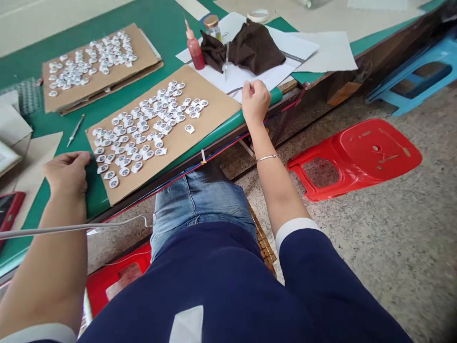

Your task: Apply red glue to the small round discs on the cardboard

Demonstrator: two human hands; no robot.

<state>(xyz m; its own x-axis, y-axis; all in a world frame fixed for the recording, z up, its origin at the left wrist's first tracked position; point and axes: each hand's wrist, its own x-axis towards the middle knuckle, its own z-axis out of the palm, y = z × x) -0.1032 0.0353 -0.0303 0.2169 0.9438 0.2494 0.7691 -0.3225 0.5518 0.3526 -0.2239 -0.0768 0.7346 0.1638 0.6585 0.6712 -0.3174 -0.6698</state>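
Cardboard (210,90) lies on a green table (160,26) above seemingly stone floor (403,224).

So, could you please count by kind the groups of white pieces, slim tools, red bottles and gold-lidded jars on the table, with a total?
Groups of white pieces: 2
Slim tools: 2
Red bottle: 1
Gold-lidded jar: 1
Total: 6

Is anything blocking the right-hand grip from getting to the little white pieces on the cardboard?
Nothing visible is in the way. Between the right-hand grip and the little white pieces there's mostly bare, flat cardboard. The red bottle and dark cloth are farther back, outside that path.
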